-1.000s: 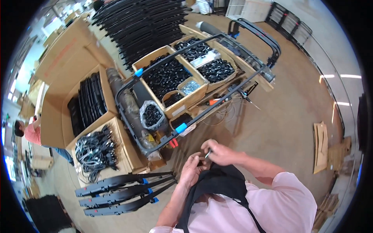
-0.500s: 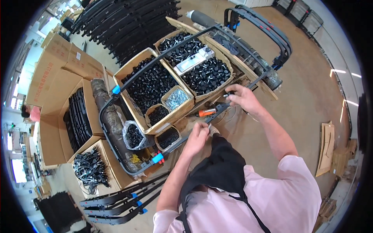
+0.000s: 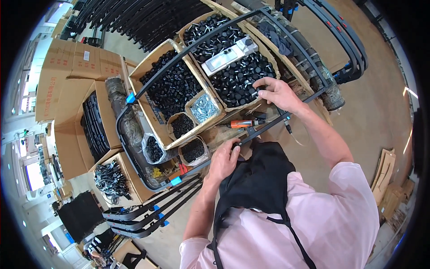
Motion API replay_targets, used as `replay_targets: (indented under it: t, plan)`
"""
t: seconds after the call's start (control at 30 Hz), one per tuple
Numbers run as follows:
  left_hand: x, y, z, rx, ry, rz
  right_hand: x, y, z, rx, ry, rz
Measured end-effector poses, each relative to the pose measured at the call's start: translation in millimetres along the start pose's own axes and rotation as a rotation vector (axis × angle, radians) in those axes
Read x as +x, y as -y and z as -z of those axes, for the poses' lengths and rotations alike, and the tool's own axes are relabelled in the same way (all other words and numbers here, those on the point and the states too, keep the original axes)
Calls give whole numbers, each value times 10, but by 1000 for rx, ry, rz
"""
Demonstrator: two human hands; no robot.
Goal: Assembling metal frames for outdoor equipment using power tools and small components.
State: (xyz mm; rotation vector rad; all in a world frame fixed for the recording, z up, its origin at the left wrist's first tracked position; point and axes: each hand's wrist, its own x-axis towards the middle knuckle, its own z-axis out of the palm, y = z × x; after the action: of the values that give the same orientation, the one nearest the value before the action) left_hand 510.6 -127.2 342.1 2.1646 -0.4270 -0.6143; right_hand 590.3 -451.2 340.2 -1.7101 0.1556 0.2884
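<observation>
A dark tubular frame [image 3: 208, 167] with blue tape lies across the boxes before me. My left hand [image 3: 225, 160] is closed at its near rail, a small black-headed knob bolt [image 3: 236, 145] showing at the fingertips. Farther right, my right hand [image 3: 280, 95] reaches over the edge of a carton of black knob bolts [image 3: 244, 83]. Its thumb and fingers pinch a black knob bolt with a pale stud, partly covered by the fingers. Between the hands an orange power screwdriver [image 3: 242, 124] lies on the bench beyond the rail.
A wooden-edged box of black caps [image 3: 172, 92] also holds a small tub of silver screws [image 3: 204, 109]. Bags of small black parts [image 3: 193, 150] sit near the rail. Cables [image 3: 112, 181] fill a carton at left. Curved frames [image 3: 338, 33] stand at far right; wrapped rolls flank the boxes.
My right hand has moved from the near rail up to the carton of knob bolts. My left hand has shifted slightly down and left. The whole view has turned a little.
</observation>
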Motion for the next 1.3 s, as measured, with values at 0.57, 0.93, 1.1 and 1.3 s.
replay_targets:
  t: [0.57, 0.93, 1.1, 1.3]
  plan:
    - [-20, -9, -98, -216, -49, -194, 2464, 1047, -632, -708, 63, 717]
    - [-96, -63, -141, -109, -179, -36, 3482, 1142, -1181, -979, 323, 729]
    - [-12, 146, -271, -128, -90, 58, 3426, 1451, -1461, -1080, 435, 613]
    - [141, 124, -398, -164, -149, -6, 4688, 911, -799, -1249, 401, 773]
